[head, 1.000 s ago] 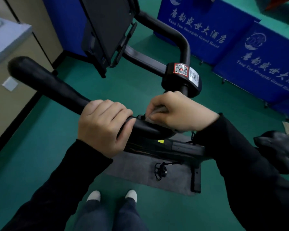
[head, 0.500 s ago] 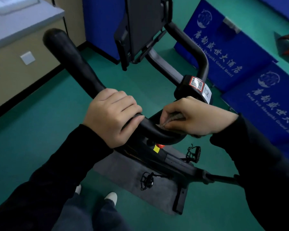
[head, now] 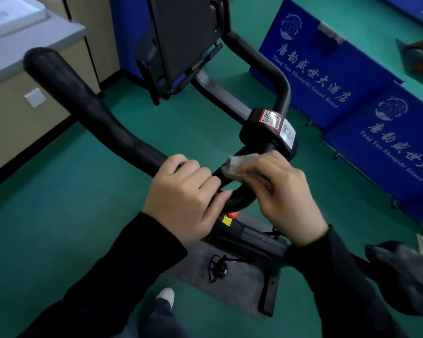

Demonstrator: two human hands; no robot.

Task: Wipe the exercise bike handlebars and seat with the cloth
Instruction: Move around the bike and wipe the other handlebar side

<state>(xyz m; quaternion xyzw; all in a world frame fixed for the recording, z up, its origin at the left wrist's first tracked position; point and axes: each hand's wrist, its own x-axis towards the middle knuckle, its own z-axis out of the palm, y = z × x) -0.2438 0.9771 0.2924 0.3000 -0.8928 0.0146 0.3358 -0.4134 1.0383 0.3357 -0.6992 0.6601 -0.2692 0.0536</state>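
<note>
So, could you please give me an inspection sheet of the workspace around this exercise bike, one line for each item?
Surface: green floor; a grey mat lies under the bike frame.
Job's things: black handlebar; grey cloth pressed on its bend; seat at lower right, untouched.
Clutter: nothing seen.
Hands: left hand grips the handlebar; right hand holds the cloth on the bar.
Cables: nothing clearly seen; only a pedal with its strap, above the mat.
Surroundings: blue banners to the right, a beige cabinet to the left, a dark console ahead.
</note>
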